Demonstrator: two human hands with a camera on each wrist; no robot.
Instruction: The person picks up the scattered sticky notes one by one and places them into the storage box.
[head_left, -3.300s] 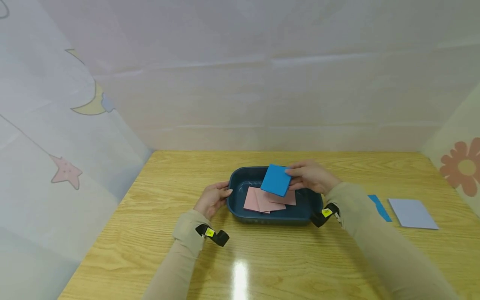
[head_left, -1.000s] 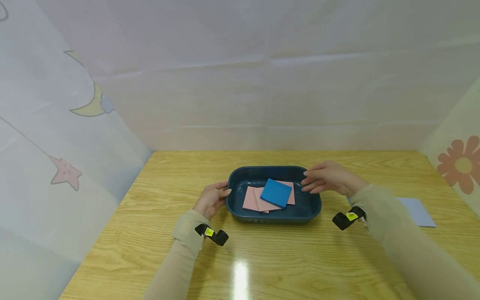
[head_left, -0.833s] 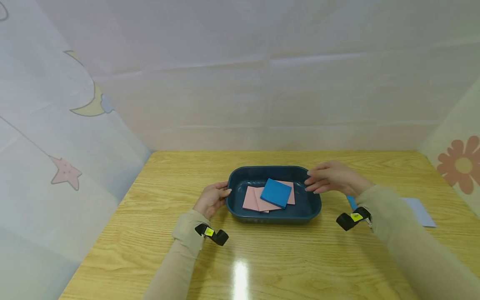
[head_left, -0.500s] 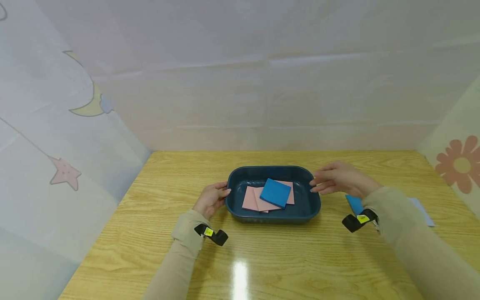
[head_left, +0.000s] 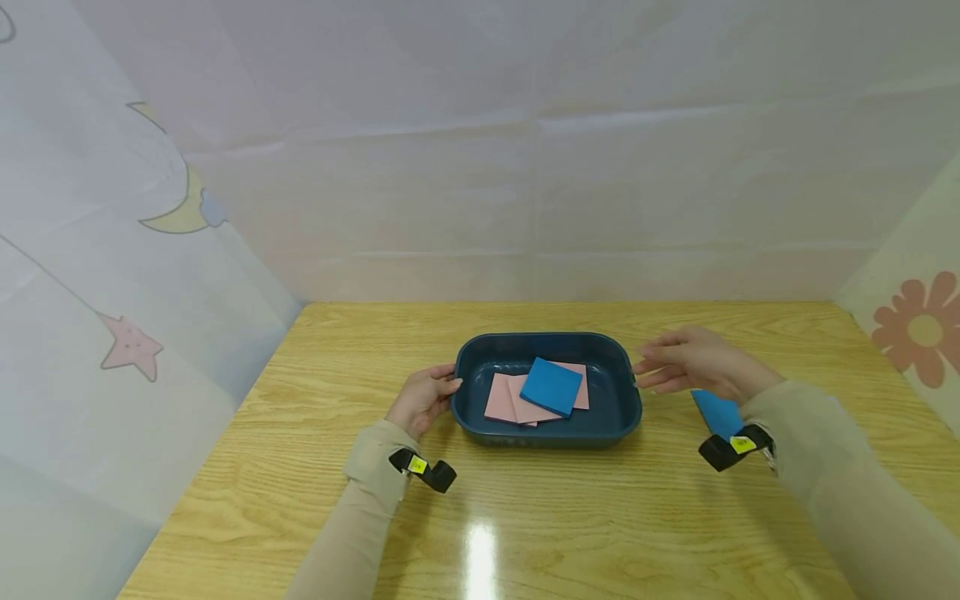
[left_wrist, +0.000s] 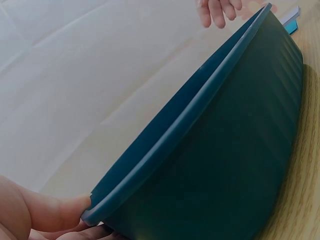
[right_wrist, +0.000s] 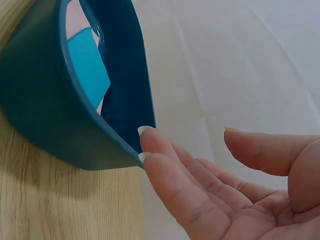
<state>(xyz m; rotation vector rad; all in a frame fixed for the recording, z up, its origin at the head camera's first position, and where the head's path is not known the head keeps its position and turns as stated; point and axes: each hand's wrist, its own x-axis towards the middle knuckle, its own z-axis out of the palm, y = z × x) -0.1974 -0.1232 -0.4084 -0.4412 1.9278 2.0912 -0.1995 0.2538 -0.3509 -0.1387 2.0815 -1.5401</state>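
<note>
Blue square (head_left: 551, 387) over pink squares (head_left: 528, 409), in dark tub (head_left: 547, 438) on bench (head_left: 570, 521).
Pinched by left hand (head_left: 422, 399), contents hidden from left wrist; just beside other end, right hand (head_left: 693, 365), fingers wide of thumb in right wrist view.

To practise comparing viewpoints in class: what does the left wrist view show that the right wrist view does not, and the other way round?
Only the left wrist view shows the left hand, pinching the rim of the tub, plus a loose blue piece and pale piece beyond it.

Only the right wrist view shows inside contents: a blue square over pink pieces.

Both show the tub, the right hand, the wooden table and the pale backdrop.
</note>
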